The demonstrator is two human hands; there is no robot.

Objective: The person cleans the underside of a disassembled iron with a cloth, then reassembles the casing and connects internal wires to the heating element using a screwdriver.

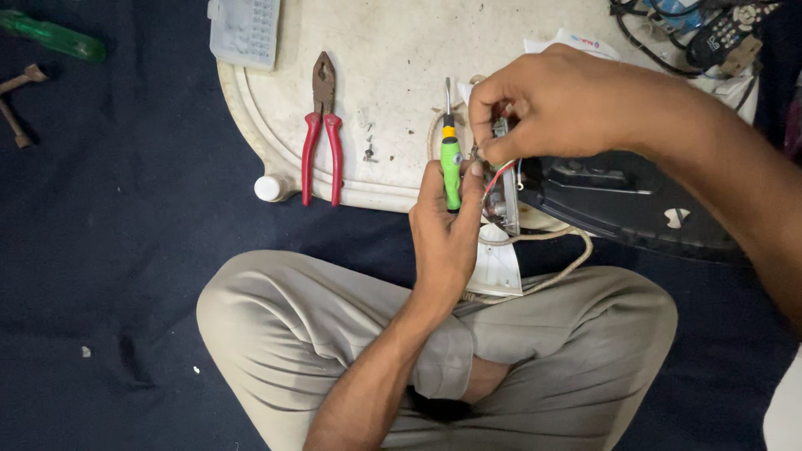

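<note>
The left hand (447,230) is closed on a green screwdriver (450,163), tip pointing away, and braces the open end of a black iron (622,196) lying just right of it. The right hand (555,104) pinches small parts at that end, beside a red wire (499,175); what exactly its grip holds is hidden by the fingers.

To do this well, I judge, the left hand should steady the iron so the terminal does not shift, the fingertips should stay clear of bare wire ends, and the screwdriver tip should stay off the wires until needed.

The iron rests on the near edge of a worn white board (393,50) that serves as the surface, laid on a dark blue cloth (117,250) on the floor. Red pliers (322,125) lie to the left, a clear parts box (245,32) at the far edge. A beige cord (568,260) loops over the person's crossed legs (351,334). Far right lie cables and a remote (727,33).
</note>
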